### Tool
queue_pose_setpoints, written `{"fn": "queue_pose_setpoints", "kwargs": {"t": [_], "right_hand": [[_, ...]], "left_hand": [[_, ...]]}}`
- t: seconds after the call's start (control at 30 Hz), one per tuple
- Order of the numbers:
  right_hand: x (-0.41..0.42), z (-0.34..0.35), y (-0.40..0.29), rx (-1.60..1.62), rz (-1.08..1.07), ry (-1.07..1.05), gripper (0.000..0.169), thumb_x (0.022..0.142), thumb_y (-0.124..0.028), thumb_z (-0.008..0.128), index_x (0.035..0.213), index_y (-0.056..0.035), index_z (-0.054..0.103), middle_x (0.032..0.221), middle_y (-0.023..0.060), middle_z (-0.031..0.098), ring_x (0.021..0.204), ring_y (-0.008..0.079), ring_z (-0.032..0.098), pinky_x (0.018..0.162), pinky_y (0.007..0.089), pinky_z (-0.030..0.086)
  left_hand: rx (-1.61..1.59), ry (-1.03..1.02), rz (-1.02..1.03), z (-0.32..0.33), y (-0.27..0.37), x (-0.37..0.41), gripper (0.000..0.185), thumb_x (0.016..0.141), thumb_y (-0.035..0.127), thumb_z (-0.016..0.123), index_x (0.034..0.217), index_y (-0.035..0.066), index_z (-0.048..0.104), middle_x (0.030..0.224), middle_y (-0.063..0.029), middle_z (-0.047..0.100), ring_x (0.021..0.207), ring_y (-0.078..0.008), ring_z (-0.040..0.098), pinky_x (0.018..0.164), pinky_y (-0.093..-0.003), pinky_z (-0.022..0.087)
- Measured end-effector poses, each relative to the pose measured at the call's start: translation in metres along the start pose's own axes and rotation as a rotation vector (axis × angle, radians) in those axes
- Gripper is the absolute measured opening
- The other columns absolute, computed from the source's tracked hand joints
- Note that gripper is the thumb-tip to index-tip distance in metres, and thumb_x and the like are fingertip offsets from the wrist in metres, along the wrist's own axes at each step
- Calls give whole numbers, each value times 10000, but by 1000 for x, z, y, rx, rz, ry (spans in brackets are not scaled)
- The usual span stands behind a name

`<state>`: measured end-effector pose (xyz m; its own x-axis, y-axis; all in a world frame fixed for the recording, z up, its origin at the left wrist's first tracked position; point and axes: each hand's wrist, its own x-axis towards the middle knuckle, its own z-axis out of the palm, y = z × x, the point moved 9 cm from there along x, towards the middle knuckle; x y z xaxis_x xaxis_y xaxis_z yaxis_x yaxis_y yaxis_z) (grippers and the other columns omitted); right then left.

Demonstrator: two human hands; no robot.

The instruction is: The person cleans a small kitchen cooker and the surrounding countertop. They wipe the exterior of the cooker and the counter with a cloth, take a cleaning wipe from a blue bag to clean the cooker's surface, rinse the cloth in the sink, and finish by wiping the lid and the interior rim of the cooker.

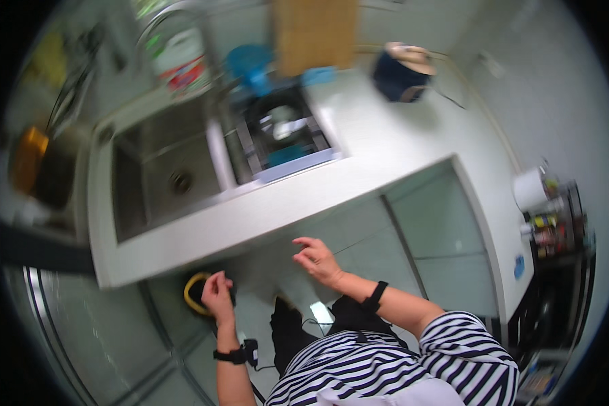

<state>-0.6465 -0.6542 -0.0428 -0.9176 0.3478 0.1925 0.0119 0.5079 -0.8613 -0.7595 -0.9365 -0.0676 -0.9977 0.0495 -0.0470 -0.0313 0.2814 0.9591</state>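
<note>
My right hand (318, 261) hovers in front of the counter's front edge, its thumb and fingers apart and nothing held. Lower and to the left, my left hand (217, 297) hangs with loosely curled fingers; no object shows in it. Behind that hand, near floor level, is a round black thing with a yellow rim (188, 294). Neither hand touches the white countertop (385, 147). Set into the counter ahead are a stainless steel sink basin (167, 177) and, to its right, a second bay with a dark container (279, 109) holding blurred pale items.
A faucet (147, 30) and a large bottle with a red label (182, 66) stand behind the sink. Further right are a blue plastic item (248, 61), a wooden board (314, 35) and a dark blue pouch (403, 73). A rack with bottles (553, 228) occupies the right side.
</note>
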Motion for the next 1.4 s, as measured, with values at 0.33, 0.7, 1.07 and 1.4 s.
{"fn": "queue_pose_setpoints", "kwargs": {"t": [0.33,0.7,1.07,1.4], "right_hand": [[-129,-304,97,29,174,603,285,771,-18,564,1051,-70,572,1235,85,482,1078,262,494,836,335,472],[-499,-669,264,-830,721,1435,566,761,-119,648,1292,-99,452,1385,182,352,1251,386,355,1029,444,323],[-542,-721,369,-1075,1251,1230,413,791,-131,555,1198,-199,581,1197,107,554,954,348,512,861,440,423],[-244,-616,324,-543,558,881,370,757,-98,643,1100,-233,613,1122,64,509,976,247,544,761,348,498]], "left_hand": [[-148,-356,430,261,158,-88,177,885,168,618,791,27,569,647,-2,552,519,-39,452,446,-176,311],[5,-1096,314,557,212,-215,464,837,3,573,1265,71,407,1052,-56,525,753,-86,539,595,-194,422],[142,-1381,495,694,272,-302,440,845,-7,589,1265,42,469,1127,-70,557,856,-98,575,689,-197,455],[264,-1507,924,859,290,-399,450,780,-7,599,1215,38,494,1213,-138,516,1108,-291,506,851,-370,467]]}}
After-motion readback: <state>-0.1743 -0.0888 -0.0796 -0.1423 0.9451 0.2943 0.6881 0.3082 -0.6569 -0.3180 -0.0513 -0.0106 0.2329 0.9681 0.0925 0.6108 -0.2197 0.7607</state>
